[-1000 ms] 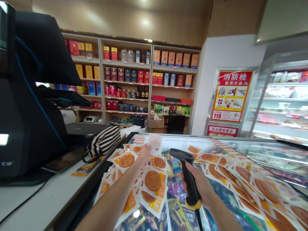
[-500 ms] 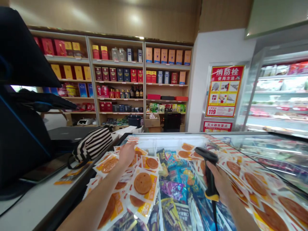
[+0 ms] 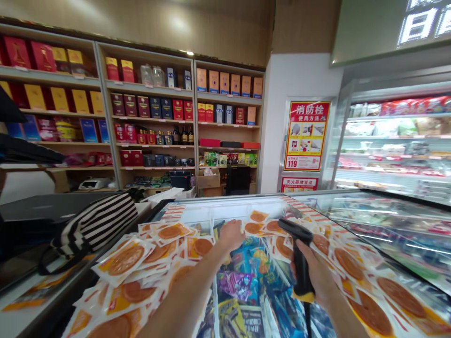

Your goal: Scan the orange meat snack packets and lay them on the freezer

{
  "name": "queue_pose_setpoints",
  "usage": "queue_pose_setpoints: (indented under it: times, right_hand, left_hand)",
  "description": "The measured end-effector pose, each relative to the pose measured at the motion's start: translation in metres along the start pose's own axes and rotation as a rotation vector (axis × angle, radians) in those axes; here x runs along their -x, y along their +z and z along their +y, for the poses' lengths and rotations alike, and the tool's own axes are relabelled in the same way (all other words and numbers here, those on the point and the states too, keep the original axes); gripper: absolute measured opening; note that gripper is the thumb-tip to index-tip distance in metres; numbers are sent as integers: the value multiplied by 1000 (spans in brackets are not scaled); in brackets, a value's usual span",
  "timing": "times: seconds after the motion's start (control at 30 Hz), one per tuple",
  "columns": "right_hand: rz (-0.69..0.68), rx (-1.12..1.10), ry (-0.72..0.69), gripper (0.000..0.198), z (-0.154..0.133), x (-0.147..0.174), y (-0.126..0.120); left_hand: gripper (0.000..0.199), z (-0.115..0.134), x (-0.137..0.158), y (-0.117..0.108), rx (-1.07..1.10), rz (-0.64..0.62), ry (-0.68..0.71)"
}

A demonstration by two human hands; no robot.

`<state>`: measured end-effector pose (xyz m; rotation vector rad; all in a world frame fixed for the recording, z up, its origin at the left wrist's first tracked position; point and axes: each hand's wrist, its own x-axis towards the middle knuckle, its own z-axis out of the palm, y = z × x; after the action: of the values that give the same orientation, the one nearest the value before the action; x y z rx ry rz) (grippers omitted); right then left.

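Observation:
My right hand [image 3: 313, 267] is wrapped round the grip of a black barcode scanner [image 3: 302, 277] with a yellow base; its cable hangs down. The scanner's head points left, over flat packets [image 3: 283, 246] holding round brown slices. My left hand [image 3: 231, 235] hovers over the middle of the freezer chest, just left of more such packets [image 3: 254, 227]. Its fingers are curled and partly hidden, so I cannot make out whether anything is in them. A big heap of these packets [image 3: 136, 293] lies under my left forearm, and another pile [image 3: 369, 293] spreads on the right.
Blue and purple snack bags [image 3: 237, 285] fill the freezer chest below my hands. A striped black-and-white bag [image 3: 102, 223] sits on the counter at left. Shelves of boxes [image 3: 151, 117] stand behind, with a lit refrigerated case [image 3: 398, 141] at right.
My left hand has moved right, from above the left heap to the middle of the freezer. The view has turned slightly right. My right hand still grips the barcode scanner.

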<state>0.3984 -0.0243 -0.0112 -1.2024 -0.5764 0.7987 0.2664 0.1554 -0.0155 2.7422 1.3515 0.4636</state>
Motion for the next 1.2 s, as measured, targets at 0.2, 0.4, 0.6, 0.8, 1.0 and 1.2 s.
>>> queue_pose_setpoints:
  times: [0.2, 0.4, 0.6, 0.8, 1.0, 1.2]
  right_hand:
    - [-25, 17, 13, 31, 11, -8, 1]
    - [-45, 24, -8, 30, 12, -3, 9]
    - [-139, -22, 89, 33, 9, 18, 24]
    - [-173, -64, 218, 33, 14, 33, 43]
    - [-212, -108, 245, 35, 14, 46, 51]
    - [-228, -123, 242, 34, 14, 51, 51]
  left_hand:
    - [47, 32, -26, 40, 89, -41, 137]
    - [28, 22, -24, 39, 119, -26, 59]
    - [30, -10, -15, 17, 201, 125, -124]
    - [27, -45, -9, -2, 385, 253, -313]
    - [24, -61, 4, -9, 498, 327, -415]
    - [23, -66, 13, -22, 512, 378, -432]
